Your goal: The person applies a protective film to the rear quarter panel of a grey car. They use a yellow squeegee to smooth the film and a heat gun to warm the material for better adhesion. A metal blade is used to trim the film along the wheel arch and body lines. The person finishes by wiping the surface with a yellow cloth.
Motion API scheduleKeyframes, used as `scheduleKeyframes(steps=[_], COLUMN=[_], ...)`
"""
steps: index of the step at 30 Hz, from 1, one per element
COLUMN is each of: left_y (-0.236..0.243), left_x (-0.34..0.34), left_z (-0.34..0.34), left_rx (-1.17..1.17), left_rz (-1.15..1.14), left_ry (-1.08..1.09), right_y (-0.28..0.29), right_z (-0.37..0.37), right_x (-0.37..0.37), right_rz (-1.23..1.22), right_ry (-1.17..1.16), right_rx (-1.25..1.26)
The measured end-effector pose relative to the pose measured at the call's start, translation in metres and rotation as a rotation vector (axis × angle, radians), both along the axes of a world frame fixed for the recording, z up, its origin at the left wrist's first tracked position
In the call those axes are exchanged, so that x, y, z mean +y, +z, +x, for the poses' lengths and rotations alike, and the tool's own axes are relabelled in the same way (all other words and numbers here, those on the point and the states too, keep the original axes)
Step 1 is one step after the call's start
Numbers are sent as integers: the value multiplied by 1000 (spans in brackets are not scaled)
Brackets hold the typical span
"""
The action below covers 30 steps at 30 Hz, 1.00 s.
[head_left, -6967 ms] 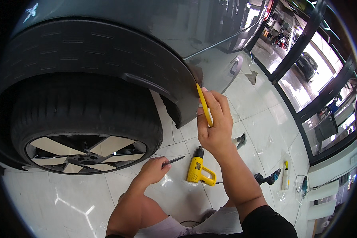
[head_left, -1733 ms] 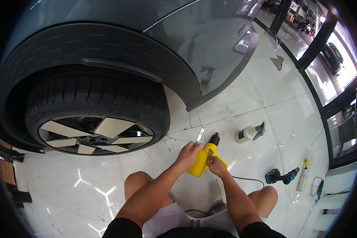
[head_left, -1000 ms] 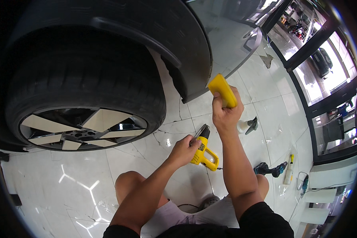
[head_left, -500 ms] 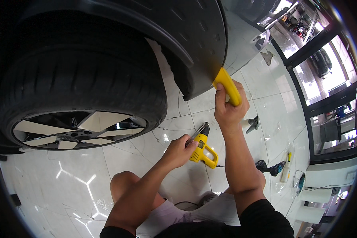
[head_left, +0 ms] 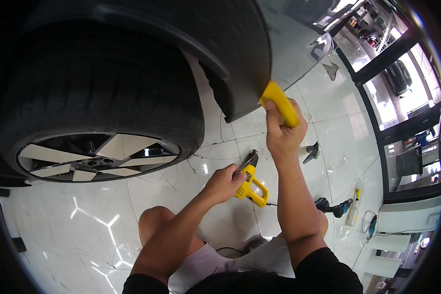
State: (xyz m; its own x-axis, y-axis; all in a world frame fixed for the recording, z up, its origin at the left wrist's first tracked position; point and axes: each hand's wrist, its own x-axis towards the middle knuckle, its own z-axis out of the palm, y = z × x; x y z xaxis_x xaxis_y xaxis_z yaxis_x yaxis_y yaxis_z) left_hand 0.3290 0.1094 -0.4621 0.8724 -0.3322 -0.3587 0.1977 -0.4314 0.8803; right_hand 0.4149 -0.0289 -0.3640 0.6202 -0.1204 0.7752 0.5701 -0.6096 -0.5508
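Observation:
My right hand [head_left: 286,130] is closed round a yellow squeegee [head_left: 281,105]. The squeegee's far end meets the lower rear corner of the dark wheel-arch trim [head_left: 242,63], where it borders the glossy grey body panel [head_left: 291,56]. Lower down, my left hand [head_left: 223,183] is closed on a thin metal tool [head_left: 245,164]; only its slim tip shows past the fingers, so its kind is unclear. Beneath and beside that hand a yellow heat gun [head_left: 258,190] with a dark nozzle lies on the floor, partly covered by the fingers.
A big black tire [head_left: 103,98] with a two-tone wheel [head_left: 132,147] fills the left. On the tiled floor to the right are a grey-nozzled bottle [head_left: 311,152], a cordless drill [head_left: 335,208] and a spray bottle [head_left: 354,208]. Glass doors [head_left: 402,93] stand farther right.
The squeegee and my right hand have shifted very slightly, still against the trim's edge. The car appears a little further left and lower in view. My left hand has hardly moved.

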Motion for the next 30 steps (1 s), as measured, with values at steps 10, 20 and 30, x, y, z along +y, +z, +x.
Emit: scheduleKeyframes(steps=[10, 20, 30], left_y=[3, 8, 10], left_x=[-2, 19, 25], left_z=[-3, 8, 20], left_rx=[-9, 8, 17], left_rz=[67, 85, 71], left_ry=[-49, -95, -82], right_y=[35, 43, 50], right_z=[4, 7, 9], right_x=[-4, 3, 3], right_rz=[-13, -118, -311], right_ry=[66, 25, -7], right_rx=[-131, -169, -216])
